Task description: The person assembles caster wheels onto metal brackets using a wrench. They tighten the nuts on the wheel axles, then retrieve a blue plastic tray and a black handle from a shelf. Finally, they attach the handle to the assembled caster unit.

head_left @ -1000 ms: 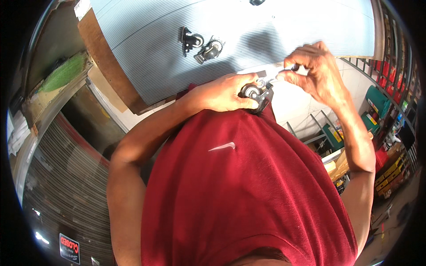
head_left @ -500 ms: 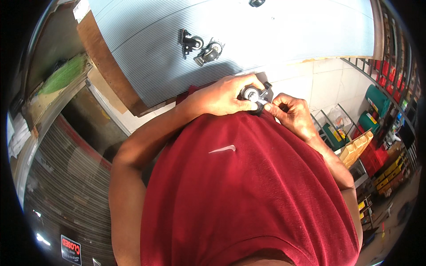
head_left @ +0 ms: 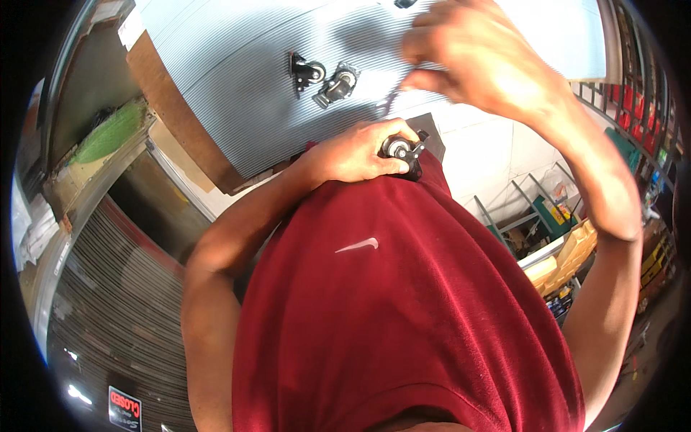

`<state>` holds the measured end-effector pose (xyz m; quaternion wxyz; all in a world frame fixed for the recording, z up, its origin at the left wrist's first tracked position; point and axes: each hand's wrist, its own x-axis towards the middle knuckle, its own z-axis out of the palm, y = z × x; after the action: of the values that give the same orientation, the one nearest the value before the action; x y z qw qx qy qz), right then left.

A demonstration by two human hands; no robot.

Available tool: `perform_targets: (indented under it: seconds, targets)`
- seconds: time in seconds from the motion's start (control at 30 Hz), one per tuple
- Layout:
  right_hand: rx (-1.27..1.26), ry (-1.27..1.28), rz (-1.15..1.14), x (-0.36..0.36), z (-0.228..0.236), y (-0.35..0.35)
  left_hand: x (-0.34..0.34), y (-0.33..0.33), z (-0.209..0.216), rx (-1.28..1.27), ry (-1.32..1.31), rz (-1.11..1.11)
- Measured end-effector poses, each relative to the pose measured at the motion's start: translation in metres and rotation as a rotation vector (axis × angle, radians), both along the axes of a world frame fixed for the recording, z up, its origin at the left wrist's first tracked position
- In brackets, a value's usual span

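My left hand [head_left: 356, 153] is closed round a black swivel caster [head_left: 397, 149] with a pale wheel hub, held against the front of my dark red shirt [head_left: 403, 288]. My right hand [head_left: 479, 61] is raised over the ribbed table top, apart from that caster. Its fingers are bent and smeared by motion, so whether they hold anything cannot be made out. A thin dark streak shows below its thumb, too blurred to name. To the left of this hand, two more black casters, one tipped on its side [head_left: 308, 73] and one beside it [head_left: 338, 85], rest on the table.
The table [head_left: 223, 86] has a light blue ribbed top and a brown wooden edge. Part of another dark object [head_left: 405, 3] shows at its far side. On the right stand a metal rack [head_left: 536, 205] and an open cardboard box [head_left: 565, 259]; a rolled shutter [head_left: 108, 288] is at left.
My right hand has left the caster and swung up and forward over the table. My left hand still grips the caster, having shifted slightly left.
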<state>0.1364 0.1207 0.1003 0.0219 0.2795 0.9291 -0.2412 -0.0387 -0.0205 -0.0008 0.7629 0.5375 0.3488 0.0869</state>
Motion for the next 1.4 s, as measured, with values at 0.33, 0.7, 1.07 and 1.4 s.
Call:
perform_targets:
  seconds: [0.33, 0.7, 1.07, 1.4]
  targets:
    - [-0.715, -0.035, -0.941, 0.068, -0.035, -0.147, -0.001, -0.002, -0.007, 0.088, -0.019, 0.151]
    - [-0.439, 0.025, -0.407, 0.081, -0.05, -0.117, 0.002, -0.003, -0.008, 0.109, -0.058, 0.056]
    - [0.176, 0.187, 0.492, -0.033, 0.02, -0.006, 0.002, -0.002, -0.001, -0.051, 0.013, 0.012]
    - [-0.77, 0.122, -0.986, 0.018, -0.021, -0.086, 0.01, 0.045, 0.02, 0.543, 0.085, 0.453]
